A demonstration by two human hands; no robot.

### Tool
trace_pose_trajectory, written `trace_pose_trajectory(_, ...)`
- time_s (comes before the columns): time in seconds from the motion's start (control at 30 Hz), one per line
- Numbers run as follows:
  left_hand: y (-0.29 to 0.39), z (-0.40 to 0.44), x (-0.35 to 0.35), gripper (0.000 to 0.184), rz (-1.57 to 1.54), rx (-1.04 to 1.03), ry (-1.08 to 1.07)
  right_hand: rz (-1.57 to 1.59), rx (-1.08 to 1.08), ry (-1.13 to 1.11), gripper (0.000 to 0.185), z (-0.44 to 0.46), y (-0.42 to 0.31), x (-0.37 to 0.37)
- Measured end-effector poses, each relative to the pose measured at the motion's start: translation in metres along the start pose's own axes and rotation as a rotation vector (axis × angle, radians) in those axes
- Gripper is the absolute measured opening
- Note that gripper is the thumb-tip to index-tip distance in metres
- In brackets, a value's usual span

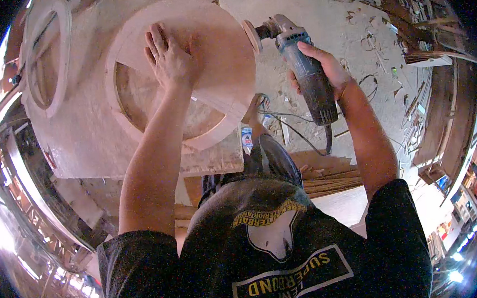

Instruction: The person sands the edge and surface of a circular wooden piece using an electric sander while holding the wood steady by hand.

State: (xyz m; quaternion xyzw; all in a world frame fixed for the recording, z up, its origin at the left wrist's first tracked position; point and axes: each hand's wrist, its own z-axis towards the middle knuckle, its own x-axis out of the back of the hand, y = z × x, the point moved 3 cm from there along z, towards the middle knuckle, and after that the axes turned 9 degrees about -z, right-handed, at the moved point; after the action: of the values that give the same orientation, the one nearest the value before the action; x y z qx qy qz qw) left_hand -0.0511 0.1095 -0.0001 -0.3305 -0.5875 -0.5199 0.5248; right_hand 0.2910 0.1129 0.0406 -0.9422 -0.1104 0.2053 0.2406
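Round wood piece [223, 57] lies flat on tabletop [88, 144], right rim sticking out past the tabletop's right edge. Left hand [172, 60] is open, fingers slightly spread, palm down on its upper face, gripping nothing. Right hand [326, 70] is closed around the power tool [312, 87], thumb along the body. Tool's disc [252, 37] sits right at the piece's right rim; can't tell if touching. Cord [328, 138] hangs off the tool's rear. Room around tool: open air over floor [346, 38]. Oval ring [66, 50] at tabletop's left, bare strip between the 2 pieces.
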Motion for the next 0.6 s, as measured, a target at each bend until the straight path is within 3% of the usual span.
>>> trace_pose_trajectory(0.6,0.001,0.001,-0.001,0.09,-0.008,-0.011,0.019,0.123,-0.069,-0.02,0.058,-0.018,0.05,-0.006)
